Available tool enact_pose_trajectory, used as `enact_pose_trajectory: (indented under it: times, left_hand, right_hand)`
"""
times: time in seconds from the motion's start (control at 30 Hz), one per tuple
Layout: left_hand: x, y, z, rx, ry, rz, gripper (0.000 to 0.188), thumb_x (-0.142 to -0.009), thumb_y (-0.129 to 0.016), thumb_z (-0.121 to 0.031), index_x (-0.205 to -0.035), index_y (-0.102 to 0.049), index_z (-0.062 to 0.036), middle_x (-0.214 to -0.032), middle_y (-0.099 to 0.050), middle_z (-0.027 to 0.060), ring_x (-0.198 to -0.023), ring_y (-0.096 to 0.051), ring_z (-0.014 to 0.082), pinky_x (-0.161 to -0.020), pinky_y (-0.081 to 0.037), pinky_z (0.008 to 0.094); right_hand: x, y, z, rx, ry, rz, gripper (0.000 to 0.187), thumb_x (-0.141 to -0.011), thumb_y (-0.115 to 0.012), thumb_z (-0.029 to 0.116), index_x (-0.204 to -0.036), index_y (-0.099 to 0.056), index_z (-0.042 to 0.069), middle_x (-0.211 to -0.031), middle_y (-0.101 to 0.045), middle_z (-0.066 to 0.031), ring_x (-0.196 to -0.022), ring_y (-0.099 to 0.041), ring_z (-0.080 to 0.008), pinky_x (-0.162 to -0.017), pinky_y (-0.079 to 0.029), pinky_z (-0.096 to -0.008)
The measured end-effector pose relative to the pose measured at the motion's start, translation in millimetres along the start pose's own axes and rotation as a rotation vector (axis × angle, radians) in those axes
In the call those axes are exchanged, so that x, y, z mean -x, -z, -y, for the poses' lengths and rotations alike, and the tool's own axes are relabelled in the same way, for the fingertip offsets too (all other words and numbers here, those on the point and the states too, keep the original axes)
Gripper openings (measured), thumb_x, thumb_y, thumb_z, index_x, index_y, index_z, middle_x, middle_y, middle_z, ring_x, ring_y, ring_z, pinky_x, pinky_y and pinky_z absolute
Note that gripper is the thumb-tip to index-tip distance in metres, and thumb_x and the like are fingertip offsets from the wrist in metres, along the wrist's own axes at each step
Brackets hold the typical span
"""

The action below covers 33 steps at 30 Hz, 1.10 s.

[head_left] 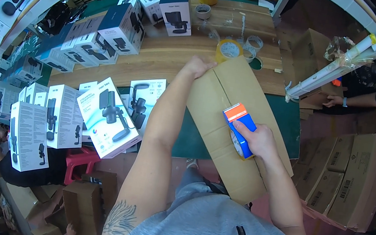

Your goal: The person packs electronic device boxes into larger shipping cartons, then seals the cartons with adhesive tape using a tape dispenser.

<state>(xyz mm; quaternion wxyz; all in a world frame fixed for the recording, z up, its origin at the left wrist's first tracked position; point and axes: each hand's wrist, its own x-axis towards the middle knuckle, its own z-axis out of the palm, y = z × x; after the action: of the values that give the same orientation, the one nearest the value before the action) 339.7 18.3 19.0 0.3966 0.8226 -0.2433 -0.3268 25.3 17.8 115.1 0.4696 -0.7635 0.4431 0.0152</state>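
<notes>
Grey cloth shirt (192, 234), right hand (262, 140) clamped on blue dispenser (234, 117), left hand (199, 67) touching oblong cardboard box (216, 115), grip unclear

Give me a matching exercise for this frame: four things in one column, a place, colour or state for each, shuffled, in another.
1. Left hand
2. Right hand
3. Stool
4. Stacked cartons

A. Pinkish red
B. Brown, at the picture's right
C. At the far end of a cardboard box
D. Gripping a blue and orange tape dispenser

Pairs: 1-C, 2-D, 3-A, 4-B
</notes>
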Motion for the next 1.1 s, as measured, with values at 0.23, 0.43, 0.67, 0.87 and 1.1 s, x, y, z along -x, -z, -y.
enact_pose_trajectory:
  times: [0.23, 0.43, 0.67, 0.87, 1.1]
  left_hand:
    - [16, -10, -41, -0.464, -0.405, -0.446, 0.070, -0.086, -0.065, -0.045, -0.138, -0.044, -0.0024, -0.126, -0.058, 0.0243, -0.115, -0.057, 0.0373, -0.094, -0.047, 0.0443]
    - [59, -42, -71, -0.748, -0.318, -0.070, 0.086, -0.087, -0.038, -0.069, -0.149, -0.029, -0.0092, -0.150, -0.034, 0.0221, -0.123, -0.054, 0.0367, -0.099, -0.045, 0.0465]
    - [57, -43, -67, -0.743, -0.216, -0.095, 0.086, -0.084, -0.042, -0.071, -0.142, -0.041, -0.0080, -0.150, -0.034, 0.0218, -0.125, -0.051, 0.0369, -0.100, -0.045, 0.0460]
    - [53, -45, -68, -0.790, -0.237, -0.024, 0.084, -0.085, -0.040, -0.071, -0.137, -0.048, -0.0052, -0.145, -0.041, 0.0237, -0.124, -0.053, 0.0361, -0.101, -0.044, 0.0450]
    - [47, -48, -74, -0.784, -0.219, -0.090, 0.085, -0.086, -0.038, -0.072, -0.136, -0.049, -0.0050, -0.140, -0.047, 0.0228, -0.126, -0.051, 0.0344, -0.103, -0.042, 0.0451]
  right_hand:
    - [-10, -4, -15, 0.049, -0.031, -0.045, 0.065, -0.077, -0.068, 0.063, -0.086, -0.073, -0.001, -0.074, -0.070, -0.0150, -0.069, -0.070, -0.0241, -0.067, -0.054, -0.0350]
    - [2, 5, 7, 0.121, 0.009, -0.020, 0.080, -0.074, -0.054, 0.079, -0.071, -0.069, 0.000, -0.070, -0.066, -0.0222, -0.074, -0.067, -0.0374, -0.071, -0.053, -0.0437]
    - [43, 25, -5, 0.082, 0.027, 0.096, 0.076, -0.076, -0.056, 0.076, -0.078, -0.070, 0.001, -0.074, -0.066, -0.0244, -0.074, -0.067, -0.0374, -0.072, -0.052, -0.0432]
    - [124, 74, 7, 0.117, -0.077, 0.179, 0.055, -0.078, -0.069, 0.057, -0.093, -0.071, 0.004, -0.081, -0.069, -0.0178, -0.076, -0.068, -0.0323, -0.071, -0.053, -0.0394]
    - [181, 93, -62, 0.145, -0.154, 0.011, 0.059, -0.076, -0.070, 0.056, -0.108, -0.069, 0.006, -0.076, -0.068, -0.0173, -0.071, -0.069, -0.0292, -0.066, -0.054, -0.0386]
